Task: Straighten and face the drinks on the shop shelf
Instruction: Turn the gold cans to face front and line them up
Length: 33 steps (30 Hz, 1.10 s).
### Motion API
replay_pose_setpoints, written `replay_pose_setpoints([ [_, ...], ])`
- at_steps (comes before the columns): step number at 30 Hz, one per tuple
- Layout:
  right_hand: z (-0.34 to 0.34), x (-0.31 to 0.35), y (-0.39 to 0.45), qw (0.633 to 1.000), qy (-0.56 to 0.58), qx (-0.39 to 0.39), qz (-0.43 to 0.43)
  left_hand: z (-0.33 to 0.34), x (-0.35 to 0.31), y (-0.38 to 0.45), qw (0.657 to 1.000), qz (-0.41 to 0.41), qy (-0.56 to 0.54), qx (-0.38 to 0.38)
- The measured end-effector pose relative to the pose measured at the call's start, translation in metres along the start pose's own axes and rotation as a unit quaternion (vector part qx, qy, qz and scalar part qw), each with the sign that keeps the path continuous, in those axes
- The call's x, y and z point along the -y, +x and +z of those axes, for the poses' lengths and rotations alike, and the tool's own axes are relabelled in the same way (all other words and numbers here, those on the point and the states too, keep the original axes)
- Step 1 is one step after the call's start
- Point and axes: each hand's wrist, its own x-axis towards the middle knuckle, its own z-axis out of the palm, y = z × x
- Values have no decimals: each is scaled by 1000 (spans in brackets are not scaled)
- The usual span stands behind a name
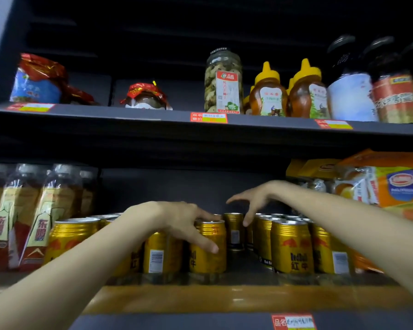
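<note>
Several gold Red Bull cans stand on the lower shelf. My left hand grips the top of a front can, thumb down its face and fingers over the rim. Beside it, another can shows its barcode. My right hand hovers with spread fingers above a rear can, one finger hanging by its side; I cannot tell if it touches. On the right, a can faces forward with its label showing.
Tall amber drink bottles stand at the left of the lower shelf, orange snack bags at the right. The upper shelf carries a jar, honey bottles, dark bottles and red-wrapped packs. A gap lies between the two can groups.
</note>
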Motion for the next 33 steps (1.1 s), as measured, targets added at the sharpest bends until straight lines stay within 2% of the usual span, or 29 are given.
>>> replay_pose_setpoints([
  [5, 4, 3, 45, 998, -39, 51, 11, 0, -1, 1, 1000, 0, -16, -6],
  [9, 5, 5, 44, 999, -17, -4, -39, 3, 1, 1, 999, 3, -27, -17],
  [12, 1, 4, 22, 996, 24, -13, -82, 3, 0, 0, 999, 5, -36, -18],
  [16, 4, 3, -28, 980, 78, -97, -153, 4, -2, -1, 999, 5, -54, -7],
  [19, 10, 0, -72, 962, 114, -189, -164, 6, -4, -5, 998, 1, -67, -17],
  [21, 16, -1, -103, 947, 148, -235, -163, 10, -6, -9, 997, 1, -55, -61],
  [24, 27, 4, -149, 917, 233, -279, -163, 26, -11, -23, 976, 23, 2, -218],
  [27, 42, 12, -191, 854, 402, -275, -182, 49, -21, -46, 929, 101, -139, -328],
  [29, 50, 20, -210, 804, 505, -233, -210, 59, -29, -57, 897, 158, -250, -327],
  [33, 61, 41, -228, 753, 577, -204, -242, 71, -39, -66, 849, 204, -379, -305],
])
